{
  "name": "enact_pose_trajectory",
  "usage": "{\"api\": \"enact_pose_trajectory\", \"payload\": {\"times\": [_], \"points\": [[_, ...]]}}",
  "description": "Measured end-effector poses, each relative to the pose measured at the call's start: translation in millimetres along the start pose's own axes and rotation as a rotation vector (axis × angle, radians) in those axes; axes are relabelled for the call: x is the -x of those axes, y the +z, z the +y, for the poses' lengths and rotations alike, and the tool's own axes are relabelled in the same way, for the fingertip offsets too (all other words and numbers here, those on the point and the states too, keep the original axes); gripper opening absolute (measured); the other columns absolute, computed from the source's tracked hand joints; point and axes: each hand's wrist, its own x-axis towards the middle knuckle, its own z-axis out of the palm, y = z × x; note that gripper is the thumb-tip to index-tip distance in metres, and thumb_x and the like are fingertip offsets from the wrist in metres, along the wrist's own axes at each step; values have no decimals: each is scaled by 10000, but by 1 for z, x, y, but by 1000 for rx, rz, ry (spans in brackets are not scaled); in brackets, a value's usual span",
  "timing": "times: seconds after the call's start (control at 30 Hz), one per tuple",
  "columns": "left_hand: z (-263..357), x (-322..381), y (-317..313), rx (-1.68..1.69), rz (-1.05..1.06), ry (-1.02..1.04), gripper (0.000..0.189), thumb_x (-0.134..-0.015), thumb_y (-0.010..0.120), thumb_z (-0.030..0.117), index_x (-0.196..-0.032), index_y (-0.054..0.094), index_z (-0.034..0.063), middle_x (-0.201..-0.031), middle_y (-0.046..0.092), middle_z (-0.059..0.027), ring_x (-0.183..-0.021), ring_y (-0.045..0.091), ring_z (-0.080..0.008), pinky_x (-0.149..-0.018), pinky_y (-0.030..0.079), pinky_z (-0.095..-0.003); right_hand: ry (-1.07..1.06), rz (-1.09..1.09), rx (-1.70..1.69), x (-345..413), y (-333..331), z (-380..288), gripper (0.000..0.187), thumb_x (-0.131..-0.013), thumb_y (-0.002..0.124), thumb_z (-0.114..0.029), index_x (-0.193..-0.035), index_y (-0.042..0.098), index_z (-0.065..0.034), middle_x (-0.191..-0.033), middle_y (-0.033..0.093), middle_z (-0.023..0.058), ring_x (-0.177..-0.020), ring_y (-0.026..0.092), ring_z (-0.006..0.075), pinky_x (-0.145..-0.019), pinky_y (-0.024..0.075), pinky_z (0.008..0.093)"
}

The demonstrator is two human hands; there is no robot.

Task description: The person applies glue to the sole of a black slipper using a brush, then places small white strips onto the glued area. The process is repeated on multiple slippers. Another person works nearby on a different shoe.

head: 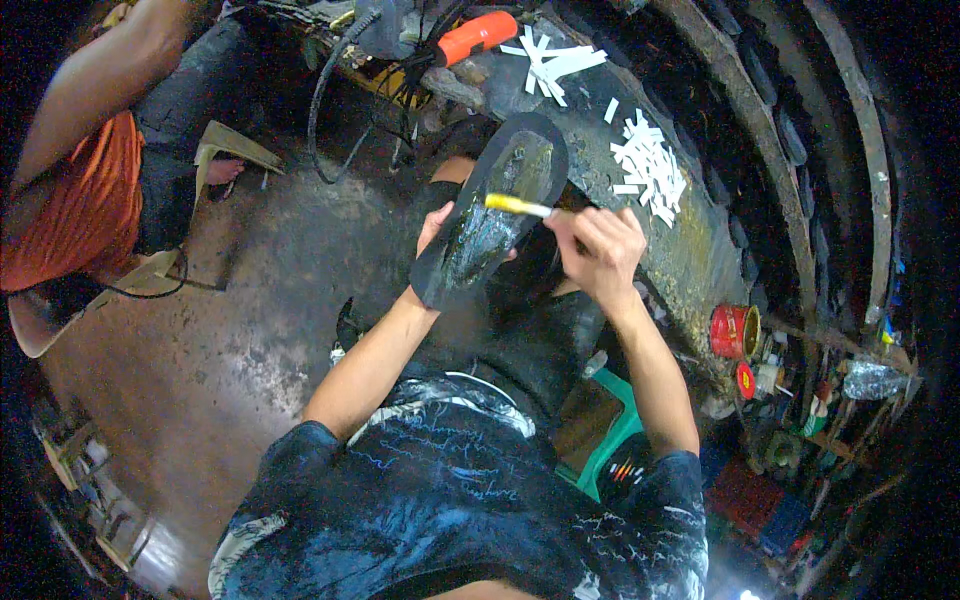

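My left hand (435, 229) grips a dark shoe sole (487, 217) from beneath, thumb at its left edge and a fingertip showing at its right. The sole lies tilted over my lap, its middle wet and shiny with a coating, its rim matt and dark. In my right hand (600, 244) is a small brush (519, 205) with a white shaft and a yellow end, which lies over the middle of the sole. Whether the yellow end touches the surface is hard to tell.
A grey worktop (675, 255) at the right bears white strips (651, 166) and an orange cylinder (477, 37). A red tin (733, 331) stands by its lower end. Beside me is a green plastic stool (619, 390). Another person (82, 202) sits at the left.
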Motion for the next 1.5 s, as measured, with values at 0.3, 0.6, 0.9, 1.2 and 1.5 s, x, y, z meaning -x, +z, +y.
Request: {"api": "enact_pose_trajectory", "payload": {"times": [0.3,0.6,0.9,1.2,1.5], "points": [[-6,5,25,-42,140,-17,654,-1065,450,522,-1478,562,28,-1338,695,-225,-1044,737,-422,-891,614,-550,609,291,-52,-3,7,22,110,-915,833,-196,-953,784,-105,-847,779,82,-664,721,217,-605,526,327],[-7,6,26,-98,77,-75,632,-1078,445,490,-1479,572,19,-1396,672,-222,-1145,718,-404,-1004,584,-565,416,339,35,13,12,23,79,-884,847,-219,-885,778,-181,-751,736,48,-612,692,248,-544,499,364],[-7,7,20,-98,97,-25,610,-1083,448,452,-1500,558,21,-1398,680,-206,-1170,719,-395,-1034,584,-555,177,364,-42,22,10,18,61,-845,845,-200,-860,786,-211,-760,723,-13,-632,658,193,-572,448,362],[-1,-1,10,13,-240,-141,657,-1076,451,462,-1519,521,-18,-1430,662,-216,-1226,704,-363,-1061,580,-522,198,51,-214,49,-9,-22,67,-830,830,-207,-823,765,-218,-692,659,-28,-624,641,183,-571,403,359],[-9,-4,17,-92,142,29,615,-1074,463,442,-1547,499,51,-1439,652,-211,-1245,683,-388,-1092,549,-534,224,19,-174,45,-5,-32,97,-824,851,-230,-814,755,-223,-724,683,-55,-631,626,160,-600,389,358]]}}
